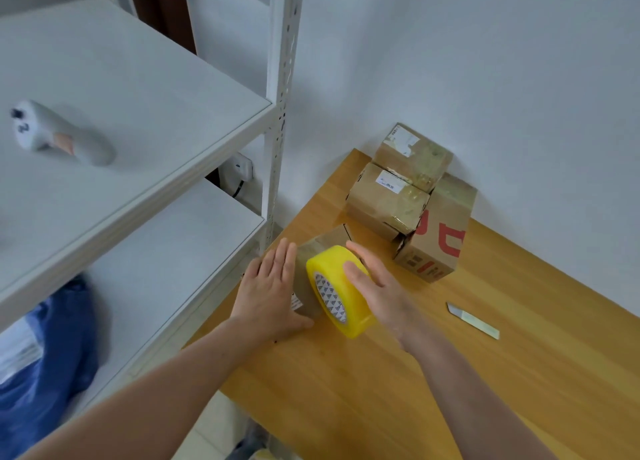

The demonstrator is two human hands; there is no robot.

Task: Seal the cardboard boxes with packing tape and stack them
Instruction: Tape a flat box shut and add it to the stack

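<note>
One grey handheld gadget (59, 134) lies on the shelf (138, 89). The left hand (270, 286) presses flat, fingers straight, on one small cardboard box (327, 239) at the worktop's (381, 390) left edge. The right hand (381, 286) grips one yellow tape roll (325, 262) standing on that box. Three stacked boxes (391, 200) sit by the wall, and one cutter (472, 321) lies to the right.

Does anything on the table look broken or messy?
Yes. The stacked boxes by the wall have torn, crumpled corners and sit crookedly on each other. A bare blade lies loose on the table, right of the tape roll.
</note>
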